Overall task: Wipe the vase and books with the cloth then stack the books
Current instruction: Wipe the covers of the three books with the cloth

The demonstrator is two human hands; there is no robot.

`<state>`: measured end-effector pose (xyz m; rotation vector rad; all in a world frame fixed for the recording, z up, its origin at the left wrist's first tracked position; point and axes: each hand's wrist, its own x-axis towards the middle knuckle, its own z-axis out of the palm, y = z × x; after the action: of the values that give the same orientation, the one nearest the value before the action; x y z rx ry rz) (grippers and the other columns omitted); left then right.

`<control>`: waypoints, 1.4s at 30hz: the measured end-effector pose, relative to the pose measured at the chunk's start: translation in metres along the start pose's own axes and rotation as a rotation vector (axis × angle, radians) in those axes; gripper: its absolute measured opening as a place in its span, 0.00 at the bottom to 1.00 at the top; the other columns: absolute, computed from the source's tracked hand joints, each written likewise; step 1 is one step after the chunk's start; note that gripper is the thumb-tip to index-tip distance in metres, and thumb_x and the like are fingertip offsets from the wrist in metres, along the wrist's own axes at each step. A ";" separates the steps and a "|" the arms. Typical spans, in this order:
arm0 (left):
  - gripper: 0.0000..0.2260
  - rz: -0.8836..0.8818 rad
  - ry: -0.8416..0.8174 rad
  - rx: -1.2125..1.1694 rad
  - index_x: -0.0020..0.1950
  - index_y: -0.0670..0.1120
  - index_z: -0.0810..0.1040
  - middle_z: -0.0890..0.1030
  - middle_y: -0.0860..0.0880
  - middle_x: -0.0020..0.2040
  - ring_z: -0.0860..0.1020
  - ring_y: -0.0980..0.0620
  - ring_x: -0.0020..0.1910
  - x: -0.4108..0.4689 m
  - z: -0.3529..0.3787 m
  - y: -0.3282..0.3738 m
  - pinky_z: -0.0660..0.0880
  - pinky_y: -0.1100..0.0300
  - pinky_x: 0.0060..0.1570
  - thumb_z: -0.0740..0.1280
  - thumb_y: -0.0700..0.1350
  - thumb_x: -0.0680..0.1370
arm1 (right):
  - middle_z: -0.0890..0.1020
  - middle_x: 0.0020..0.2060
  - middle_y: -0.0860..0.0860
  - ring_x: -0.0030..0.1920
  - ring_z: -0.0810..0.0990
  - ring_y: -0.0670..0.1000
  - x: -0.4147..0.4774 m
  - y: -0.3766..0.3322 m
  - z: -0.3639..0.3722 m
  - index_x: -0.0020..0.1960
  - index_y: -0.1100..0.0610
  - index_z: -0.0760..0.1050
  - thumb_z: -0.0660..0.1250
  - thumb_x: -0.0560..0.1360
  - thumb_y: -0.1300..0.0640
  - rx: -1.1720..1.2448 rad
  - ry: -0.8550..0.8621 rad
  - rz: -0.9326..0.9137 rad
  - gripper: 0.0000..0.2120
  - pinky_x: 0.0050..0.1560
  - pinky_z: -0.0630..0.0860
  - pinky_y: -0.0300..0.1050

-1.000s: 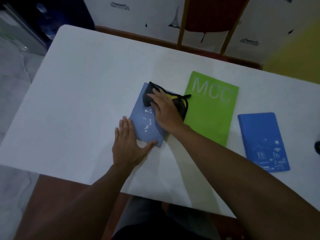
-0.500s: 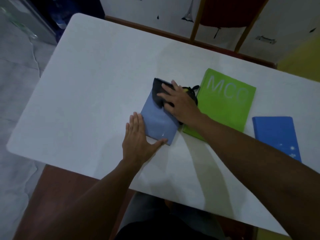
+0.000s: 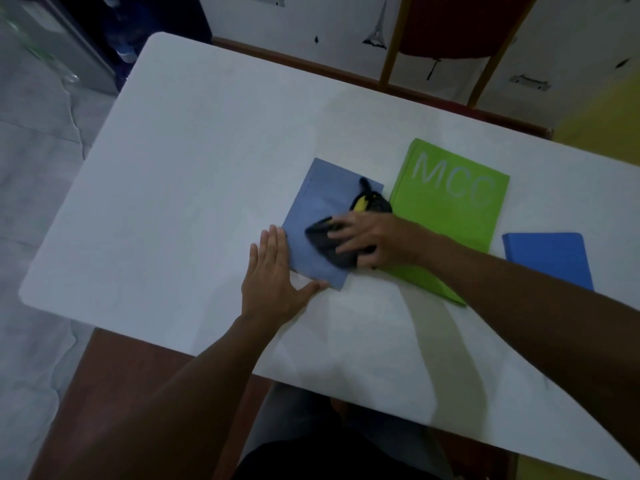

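A pale blue book (image 3: pixel 322 206) lies flat on the white table (image 3: pixel 194 188). My right hand (image 3: pixel 372 239) presses a black and yellow cloth (image 3: pixel 330 245) onto the book's near right part. My left hand (image 3: pixel 275 278) lies flat with fingers spread at the book's near left corner, holding it still. A green book marked MCC (image 3: pixel 450 209) lies just to the right. A darker blue book (image 3: pixel 547 256) lies further right, partly hidden by my right forearm. No vase is in view.
A wooden chair with a red back (image 3: pixel 446 26) stands behind the table's far edge. The table's rounded left corners (image 3: pixel 38 292) drop off to a grey floor. A brown seat edge (image 3: pixel 114 368) sits below the near edge.
My right hand has dragged the cloth from the book's far end down toward its near end. The left hand has stayed at the near left corner. The camera has shifted.
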<state>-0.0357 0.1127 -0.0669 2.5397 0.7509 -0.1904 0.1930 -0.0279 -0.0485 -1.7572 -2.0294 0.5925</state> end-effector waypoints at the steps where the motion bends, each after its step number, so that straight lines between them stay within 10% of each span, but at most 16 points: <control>1: 0.54 0.000 0.006 -0.004 0.82 0.40 0.48 0.50 0.42 0.83 0.48 0.45 0.82 0.000 0.001 -0.001 0.47 0.48 0.80 0.65 0.73 0.70 | 0.82 0.62 0.66 0.69 0.76 0.71 0.004 0.009 -0.007 0.56 0.67 0.85 0.79 0.70 0.67 -0.028 0.023 0.080 0.15 0.64 0.77 0.69; 6: 0.54 -0.008 0.014 -0.023 0.82 0.42 0.46 0.49 0.44 0.83 0.47 0.46 0.82 0.000 0.005 -0.001 0.46 0.49 0.80 0.64 0.73 0.70 | 0.64 0.80 0.58 0.82 0.55 0.64 0.045 0.018 -0.006 0.76 0.57 0.72 0.65 0.83 0.59 -0.086 0.177 0.589 0.21 0.79 0.57 0.61; 18: 0.54 0.086 0.031 0.047 0.82 0.40 0.47 0.48 0.41 0.83 0.47 0.45 0.82 -0.002 -0.003 0.000 0.46 0.46 0.80 0.54 0.77 0.70 | 0.81 0.66 0.61 0.67 0.80 0.64 0.003 -0.062 0.058 0.63 0.63 0.83 0.75 0.73 0.69 -0.145 0.344 0.284 0.18 0.62 0.79 0.60; 25: 0.32 0.449 0.169 -0.010 0.76 0.36 0.65 0.70 0.38 0.75 0.68 0.41 0.75 0.008 -0.019 0.051 0.59 0.45 0.77 0.72 0.48 0.78 | 0.83 0.62 0.66 0.61 0.84 0.64 -0.016 -0.075 0.021 0.62 0.70 0.80 0.70 0.76 0.71 -0.126 0.496 0.365 0.15 0.63 0.79 0.57; 32: 0.18 0.480 0.200 -0.001 0.64 0.39 0.79 0.85 0.36 0.52 0.83 0.33 0.51 0.033 -0.055 0.140 0.80 0.48 0.40 0.71 0.33 0.74 | 0.71 0.71 0.63 0.70 0.73 0.62 -0.071 -0.070 -0.011 0.69 0.65 0.71 0.67 0.73 0.70 0.027 0.647 0.515 0.24 0.70 0.74 0.52; 42: 0.15 0.641 0.106 -0.167 0.67 0.44 0.77 0.86 0.41 0.50 0.83 0.38 0.40 0.022 -0.035 0.205 0.69 0.60 0.36 0.64 0.38 0.80 | 0.83 0.53 0.54 0.51 0.81 0.60 -0.140 -0.063 -0.021 0.58 0.55 0.78 0.68 0.69 0.70 0.008 1.103 1.046 0.20 0.44 0.77 0.51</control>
<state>0.0941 -0.0105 0.0424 2.4993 -0.0385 0.2138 0.1715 -0.1728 0.0015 -2.2777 -0.3260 -0.1644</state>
